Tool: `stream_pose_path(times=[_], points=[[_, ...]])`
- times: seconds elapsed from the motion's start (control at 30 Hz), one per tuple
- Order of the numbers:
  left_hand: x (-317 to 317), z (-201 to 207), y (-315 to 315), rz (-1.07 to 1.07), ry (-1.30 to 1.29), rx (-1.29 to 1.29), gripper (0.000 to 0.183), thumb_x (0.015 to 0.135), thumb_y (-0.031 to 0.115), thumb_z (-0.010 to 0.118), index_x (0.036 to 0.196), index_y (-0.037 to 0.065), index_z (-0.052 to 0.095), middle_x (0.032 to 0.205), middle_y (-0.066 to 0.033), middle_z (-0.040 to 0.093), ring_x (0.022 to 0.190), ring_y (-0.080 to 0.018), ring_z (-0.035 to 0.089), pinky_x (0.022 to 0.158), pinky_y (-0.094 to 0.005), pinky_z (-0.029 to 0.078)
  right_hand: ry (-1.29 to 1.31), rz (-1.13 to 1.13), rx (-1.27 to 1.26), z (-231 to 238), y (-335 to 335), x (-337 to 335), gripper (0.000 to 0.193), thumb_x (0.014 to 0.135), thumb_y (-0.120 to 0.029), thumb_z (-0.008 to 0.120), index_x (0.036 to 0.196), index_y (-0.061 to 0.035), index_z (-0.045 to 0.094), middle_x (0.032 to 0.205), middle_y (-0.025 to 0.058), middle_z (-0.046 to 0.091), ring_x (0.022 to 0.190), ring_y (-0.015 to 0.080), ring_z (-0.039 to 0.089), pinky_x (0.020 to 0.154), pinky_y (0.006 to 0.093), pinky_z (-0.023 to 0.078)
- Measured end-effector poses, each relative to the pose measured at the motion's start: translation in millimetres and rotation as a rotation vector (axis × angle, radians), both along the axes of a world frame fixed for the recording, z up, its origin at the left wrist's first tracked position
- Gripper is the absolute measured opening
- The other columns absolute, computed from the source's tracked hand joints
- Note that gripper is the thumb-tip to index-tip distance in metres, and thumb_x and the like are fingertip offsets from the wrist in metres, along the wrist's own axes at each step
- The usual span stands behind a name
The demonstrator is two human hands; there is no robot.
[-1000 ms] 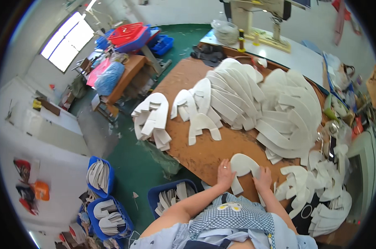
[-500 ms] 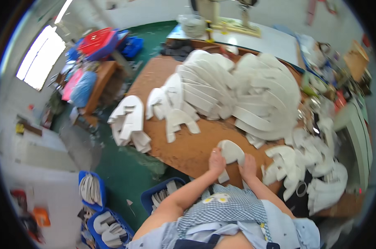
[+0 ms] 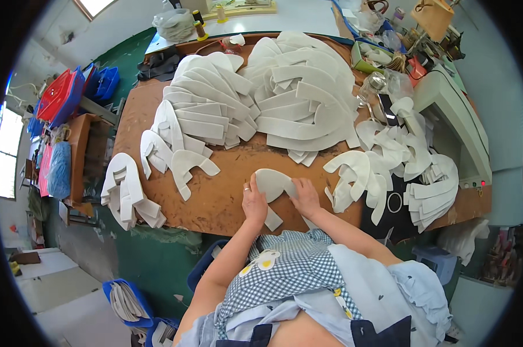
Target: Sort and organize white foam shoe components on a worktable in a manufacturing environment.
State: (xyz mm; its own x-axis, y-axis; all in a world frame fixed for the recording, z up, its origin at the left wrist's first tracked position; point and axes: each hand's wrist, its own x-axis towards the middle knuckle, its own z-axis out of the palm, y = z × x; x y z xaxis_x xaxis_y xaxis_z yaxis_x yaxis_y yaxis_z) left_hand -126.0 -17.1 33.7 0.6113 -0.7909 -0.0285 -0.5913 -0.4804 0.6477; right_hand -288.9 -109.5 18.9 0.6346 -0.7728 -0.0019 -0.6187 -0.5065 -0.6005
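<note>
Between my hands is a white curved, U-shaped piece of padding [image 3: 272, 183], near the table's front edge. My left hand [image 3: 254, 201], with a ring on it, grips the piece at its left side. My right hand [image 3: 305, 198] grips the right side, with the fingertips partly hidden. A straight white strip [image 3: 273, 219] lies just below, close to my left wrist. Left of it, a loose U-shaped white piece [image 3: 191, 166] rests flat on the brown tabletop [image 3: 215, 202]. More U-shaped pieces [image 3: 354, 173] lie in a loose heap beyond my right hand.
Two large overlapping stacks, a left one [image 3: 206, 104] and a right one [image 3: 308, 87], fill the table's far half. A smaller stack [image 3: 124, 188] hangs over the left edge. At right stand a pale box-shaped machine [image 3: 446, 110] and a black phone [image 3: 387, 110]. A blue basket [image 3: 125, 301] is on the floor.
The view has swung to the right and levelled, so the table now sits further left and higher. Both hands keep hold of the curved piece.
</note>
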Motion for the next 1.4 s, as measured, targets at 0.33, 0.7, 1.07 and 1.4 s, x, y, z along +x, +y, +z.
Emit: stream_pose_path(times=[0.33, 0.7, 1.07, 1.4], points=[[20, -21, -9, -0.016, -0.277, -0.099, 0.037, 0.069, -0.007, 0.057, 0.105, -0.001, 0.054, 0.107, -0.0174, 0.053, 0.101, -0.0349, 0.051, 0.084, -0.0404, 0.046, -0.001, 0.21, -0.309, 1, 3, 6, 0.054, 0.068, -0.007, 0.069, 0.119, -0.0059, 0.05, 0.116, 0.0129, 0.049, 0.112, 0.0333, 0.046, 0.096, 0.0457, 0.037], [-7, 10, -18, -0.071, -0.059, -0.112, 0.022, 0.081, 0.013, 0.064, 0.096, -0.002, 0.058, 0.089, -0.0153, 0.06, 0.084, -0.0321, 0.059, 0.073, -0.038, 0.05, -0.14, 0.041, -0.184, 21, 1, 15, 0.027, 0.072, -0.006, 0.063, 0.098, -0.0064, 0.054, 0.091, 0.0095, 0.06, 0.087, 0.0287, 0.059, 0.08, 0.0401, 0.045], [-3, -30, -25, 0.119, 0.992, -0.115, 0.014, 0.089, 0.013, 0.06, 0.084, -0.001, 0.058, 0.071, -0.0063, 0.063, 0.062, -0.0117, 0.062, 0.054, -0.024, 0.051, -0.485, -0.184, 0.446, 21, 3, 32, 0.029, 0.081, -0.018, 0.062, 0.105, -0.0032, 0.057, 0.093, 0.0142, 0.063, 0.079, 0.0313, 0.064, 0.069, 0.0388, 0.052], [14, 87, -14, 0.252, 0.799, -0.436, 0.005, 0.089, 0.006, 0.056, 0.088, 0.001, 0.057, 0.075, 0.0001, 0.058, 0.068, -0.0069, 0.056, 0.063, -0.0225, 0.047, -0.018, -0.201, 0.271, -23, -48, -10, 0.028, 0.085, -0.012, 0.054, 0.11, -0.0001, 0.057, 0.097, 0.0251, 0.063, 0.092, 0.0406, 0.061, 0.078, 0.0422, 0.048]])
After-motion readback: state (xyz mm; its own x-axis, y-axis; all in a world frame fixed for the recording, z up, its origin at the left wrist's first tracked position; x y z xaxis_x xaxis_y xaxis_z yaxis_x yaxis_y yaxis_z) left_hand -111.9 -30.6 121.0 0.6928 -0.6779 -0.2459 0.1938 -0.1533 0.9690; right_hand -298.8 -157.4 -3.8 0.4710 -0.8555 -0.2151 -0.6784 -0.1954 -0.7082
